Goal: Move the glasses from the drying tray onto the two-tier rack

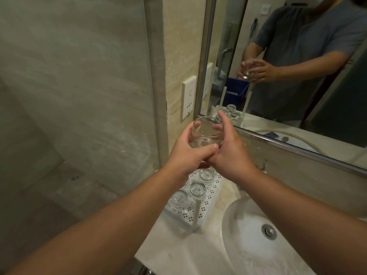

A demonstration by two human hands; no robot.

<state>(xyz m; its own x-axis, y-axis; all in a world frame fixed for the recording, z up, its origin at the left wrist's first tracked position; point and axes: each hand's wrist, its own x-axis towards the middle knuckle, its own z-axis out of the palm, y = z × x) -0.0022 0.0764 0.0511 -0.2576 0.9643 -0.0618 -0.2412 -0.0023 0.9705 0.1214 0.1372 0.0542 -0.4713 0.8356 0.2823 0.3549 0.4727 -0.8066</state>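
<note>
Clear glass is the slippery thing here: one tumbler [206,133] is held up at the centre of the frame, mouth upward, between both hands and above the perforated white tray [213,187]. The left hand [186,155] cups it from the left, its fingers curled round the far wall and the thumb laid across the thick base. The right hand [228,149] closes on it from the right, fingers bent round the rim side, so the two thumbs meet just under the base.

Three more glasses [196,188] stand mouth-down on the tray in the lower centre, beside the sink [238,245] set in the pale desk [178,255]. A slim post [196,214] rises from the tray's near edge; whether this belongs to the rack's upper tier I cannot tell, and no upper shelf shows directly.

To do the step well, I judge the glass should be turned mouth-down in a firm two-handed hold, then lowered gently onto a free spot, without knocking its neighbours. Wet walls call for grip low on the body, not at the rim.
</note>
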